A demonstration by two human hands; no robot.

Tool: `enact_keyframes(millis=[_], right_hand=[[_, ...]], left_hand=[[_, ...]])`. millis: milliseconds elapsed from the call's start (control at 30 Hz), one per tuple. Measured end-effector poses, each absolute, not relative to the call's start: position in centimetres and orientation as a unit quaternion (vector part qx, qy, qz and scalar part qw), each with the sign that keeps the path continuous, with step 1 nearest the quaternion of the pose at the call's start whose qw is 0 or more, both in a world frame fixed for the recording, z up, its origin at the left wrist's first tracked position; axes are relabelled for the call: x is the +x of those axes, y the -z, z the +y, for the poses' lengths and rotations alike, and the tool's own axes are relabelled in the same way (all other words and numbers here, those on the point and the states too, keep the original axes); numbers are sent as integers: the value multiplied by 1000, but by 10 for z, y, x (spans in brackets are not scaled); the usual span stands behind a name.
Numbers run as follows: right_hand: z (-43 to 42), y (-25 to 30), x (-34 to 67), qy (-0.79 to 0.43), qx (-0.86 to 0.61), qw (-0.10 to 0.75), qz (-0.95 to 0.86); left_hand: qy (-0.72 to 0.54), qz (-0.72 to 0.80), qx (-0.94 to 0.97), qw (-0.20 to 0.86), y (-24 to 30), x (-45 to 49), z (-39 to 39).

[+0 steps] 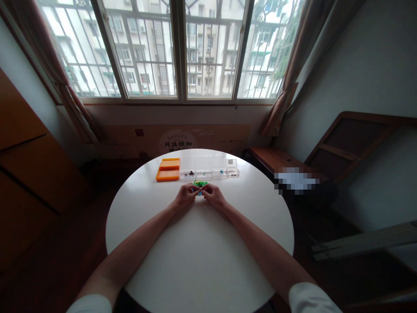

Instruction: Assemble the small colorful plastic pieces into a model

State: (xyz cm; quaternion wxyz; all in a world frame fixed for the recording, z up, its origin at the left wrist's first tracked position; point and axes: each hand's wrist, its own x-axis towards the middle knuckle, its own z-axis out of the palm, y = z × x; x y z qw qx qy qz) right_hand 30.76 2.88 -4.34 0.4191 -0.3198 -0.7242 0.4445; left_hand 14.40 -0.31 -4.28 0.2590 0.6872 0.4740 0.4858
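Note:
My left hand point(186, 194) and my right hand point(212, 194) meet near the far side of the round white table, fingers pinched together. Between them is a small cluster of green, yellow and blue pieces point(200, 184), which looks like a little model of toy bricks. Both hands grip it from the sides, and the fingers hide part of its lower half. Just beyond stands a row of clear plastic compartments point(203, 167) with a few small dark, green and blue pieces inside. An orange tray point(168, 170) adjoins the row on its left.
The white table point(198, 261) has a rounded edge on all sides. Behind it a printed cardboard panel point(208, 137) leans below the barred window point(182, 52). To the right are a low wooden bench point(270, 158) and a leaning wooden frame point(355, 139).

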Motion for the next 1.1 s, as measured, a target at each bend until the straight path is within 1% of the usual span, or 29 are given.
enact_keyframes(millis=[467, 533, 667, 800, 1000, 1100], right_hand=[[29, 40, 306, -456, -330, 440, -699], [32, 41, 304, -469, -344, 445, -680], [44, 42, 300, -477, -389, 453, -645], [63, 34, 296, -415, -438, 445, -661], [91, 11, 273, -259, -483, 398, -735], [97, 3, 255, -202, -509, 361, -755]], left_hand=[[-501, 474, 668, 278, 42, 144, -3], [-518, 498, 651, 243, 44, 142, -1], [-544, 577, 595, 134, 46, 134, 5], [-556, 609, 557, 104, 46, 130, 6], [-590, 607, 512, 148, 45, 133, 5], [-597, 599, 510, 158, 44, 134, 5]])
